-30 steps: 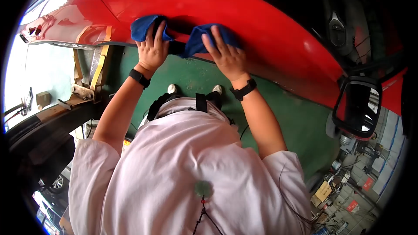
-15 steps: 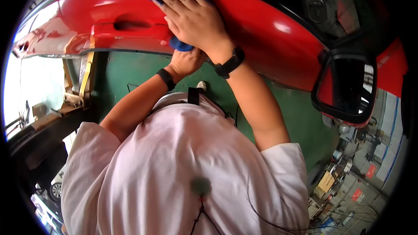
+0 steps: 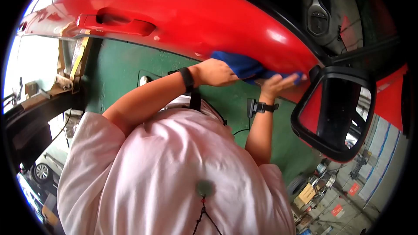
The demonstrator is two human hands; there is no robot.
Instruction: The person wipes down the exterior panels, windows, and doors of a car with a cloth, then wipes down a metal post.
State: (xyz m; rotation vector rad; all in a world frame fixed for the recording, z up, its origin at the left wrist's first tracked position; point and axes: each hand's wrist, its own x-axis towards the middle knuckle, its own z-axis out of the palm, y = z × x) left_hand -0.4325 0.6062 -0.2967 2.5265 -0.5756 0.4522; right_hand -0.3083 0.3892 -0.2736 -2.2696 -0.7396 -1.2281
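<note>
Green floor point(image 3: 130, 63) | red car door point(image 3: 191, 17) | blue cloth point(image 3: 237, 64), against door | left hand point(image 3: 215, 72): at cloth, grip unclear | right hand point(image 3: 276, 86): fingers extended on cloth, unclenched

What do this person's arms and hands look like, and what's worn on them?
The left hand and right hand wear no visible gloves. Each wrist has a black wristband; beside the right one sits a small black boxy device with a thin dark cable below it. Short, loose, pale pinkish-white fabric sleeves cover the upper arms.
</note>
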